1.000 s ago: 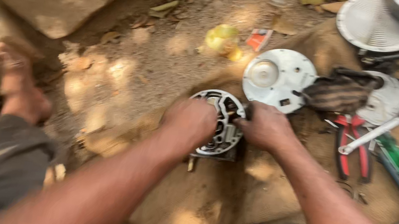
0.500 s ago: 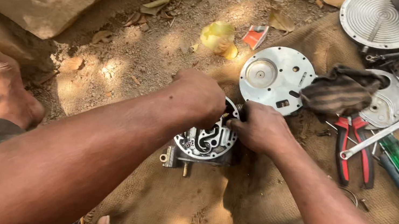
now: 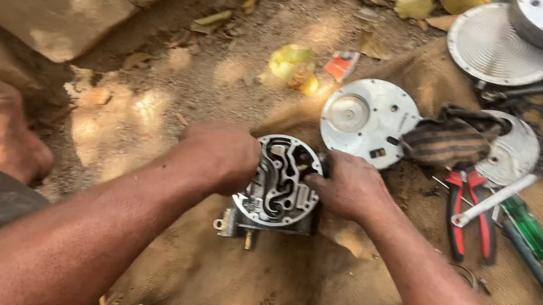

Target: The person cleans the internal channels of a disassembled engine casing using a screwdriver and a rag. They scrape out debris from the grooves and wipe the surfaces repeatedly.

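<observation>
Head view: orange wrapper (image 3: pixel 340 65) beside yellow leaf (image 3: pixel 293 64) on dirt; left hand (image 3: pixel 220 157) and right hand (image 3: pixel 347 185) grasp housing (image 3: pixel 279 184) from both sides, on burlap (image 3: pixel 239 296)

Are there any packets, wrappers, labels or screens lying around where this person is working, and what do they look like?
Small orange-red and white torn packet: flat on the dirt, just above the round silver metal plate.
Crumpled yellow wrapper or leaf: on the dirt left of the packet; which of the two it is cannot be told.
No labels, signs or screens show; none can be seen on the grey metal housing with curved channels between the hands.
</observation>
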